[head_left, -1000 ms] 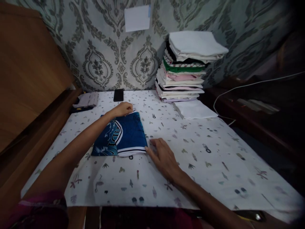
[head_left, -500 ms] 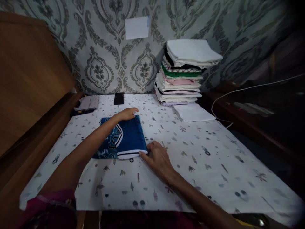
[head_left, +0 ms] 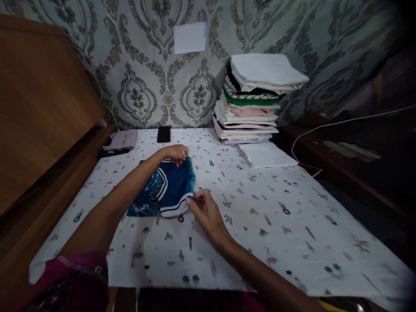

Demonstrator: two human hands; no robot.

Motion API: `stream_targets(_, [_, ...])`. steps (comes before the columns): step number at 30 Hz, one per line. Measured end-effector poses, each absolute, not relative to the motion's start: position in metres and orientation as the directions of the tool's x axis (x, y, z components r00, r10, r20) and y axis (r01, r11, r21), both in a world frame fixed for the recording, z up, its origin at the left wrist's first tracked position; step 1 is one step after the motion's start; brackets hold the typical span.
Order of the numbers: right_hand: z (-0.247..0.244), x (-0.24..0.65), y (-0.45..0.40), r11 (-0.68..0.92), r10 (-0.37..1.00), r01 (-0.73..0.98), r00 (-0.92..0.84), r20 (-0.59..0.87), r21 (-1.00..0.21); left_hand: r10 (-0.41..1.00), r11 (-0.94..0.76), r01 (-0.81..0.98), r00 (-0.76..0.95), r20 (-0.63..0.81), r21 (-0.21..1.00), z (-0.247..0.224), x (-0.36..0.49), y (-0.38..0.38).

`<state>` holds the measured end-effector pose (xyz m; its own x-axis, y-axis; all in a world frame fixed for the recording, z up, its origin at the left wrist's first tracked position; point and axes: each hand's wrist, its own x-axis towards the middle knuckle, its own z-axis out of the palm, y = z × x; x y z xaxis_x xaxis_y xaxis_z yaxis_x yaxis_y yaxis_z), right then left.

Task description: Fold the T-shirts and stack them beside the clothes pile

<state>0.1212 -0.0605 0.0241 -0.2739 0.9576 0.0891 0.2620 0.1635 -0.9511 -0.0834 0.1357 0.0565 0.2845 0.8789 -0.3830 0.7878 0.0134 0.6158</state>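
A blue jersey (head_left: 177, 184) with white-and-black trim and a patterned teal part lies folded on the patterned white cloth (head_left: 227, 247). At its far right corner my left hand (head_left: 177, 154) pinches the fabric, fingers bent over the edge. My right hand (head_left: 206, 214) grips the near right corner by the white trim between thumb and fingers. Between the two hands, the jersey's right edge is lifted and curves up, with its teal pattern showing. My left forearm covers part of the jersey's left side.
A tall stack of folded clothes (head_left: 247, 112) stands at the back right, with a folded white cloth (head_left: 268, 154) before it. A black phone (head_left: 164, 134) and folded garments (head_left: 120, 141) lie at the back left. Wooden furniture (head_left: 42, 108) borders the left; a white cable (head_left: 297, 143) hangs right.
The jersey's right edge, flat before, is now raised and drawn slightly left. My right hand has closed on the near corner and moved a little up and left.
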Motion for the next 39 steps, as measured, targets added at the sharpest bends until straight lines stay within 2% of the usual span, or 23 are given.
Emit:
stream_targets(3, [0.015, 0.119, -0.05, 0.076, 0.98, 0.264, -0.195, 0.024, -0.961, 0.894, 0.021, 0.782, 0.264, -0.363, 0.623, 0.055, -0.082, 0.134])
stream_targets(6, [0.01, 0.124, -0.038, 0.033, 0.972, 0.333, -0.228, -0.046, -0.942, 0.908, 0.002, 0.791, 0.255, -0.332, 0.612, 0.053, -0.081, 0.135])
stream_targets(14, [0.028, 0.139, -0.045, 0.221, 0.928, 0.496, -0.373, 0.023, -0.84, 0.975, -0.074, 0.868, 0.166, -0.147, 0.491, 0.054, -0.123, 0.136])
stream_targets(21, [0.029, 0.138, -0.047, 0.267, 0.913, 0.539, -0.406, 0.03, -0.799, 0.98, -0.084, 0.896, 0.154, -0.129, 0.436, 0.038, -0.134, 0.137])
stream_targets(25, [0.028, 0.139, -0.048, 0.241, 0.922, 0.55, -0.386, 0.013, -0.8, 0.988, -0.097, 0.897, 0.139, -0.067, 0.431, 0.036, -0.125, 0.14])
stream_targets(29, [0.024, 0.138, -0.045, 0.149, 0.939, 0.518, -0.34, -0.044, -0.842, 0.974, -0.147, 0.869, 0.209, -0.082, 0.472, 0.045, -0.11, 0.135])
stream_targets(33, [0.018, 0.136, -0.039, -0.109, 0.925, 0.328, -0.311, -0.216, -0.938, 0.912, -0.149, 0.833, 0.323, -0.251, 0.532, 0.052, -0.087, 0.133])
stream_targets(36, [0.016, 0.136, -0.035, -0.314, 0.837, 0.202, -0.403, -0.371, -0.928, 0.87, -0.109, 0.835, 0.342, -0.354, 0.54, 0.053, -0.074, 0.137])
stream_targets(39, [0.017, 0.138, -0.034, -0.37, 0.779, 0.161, -0.483, -0.4, -0.915, 0.855, -0.057, 0.847, 0.314, -0.412, 0.528, 0.053, -0.068, 0.141])
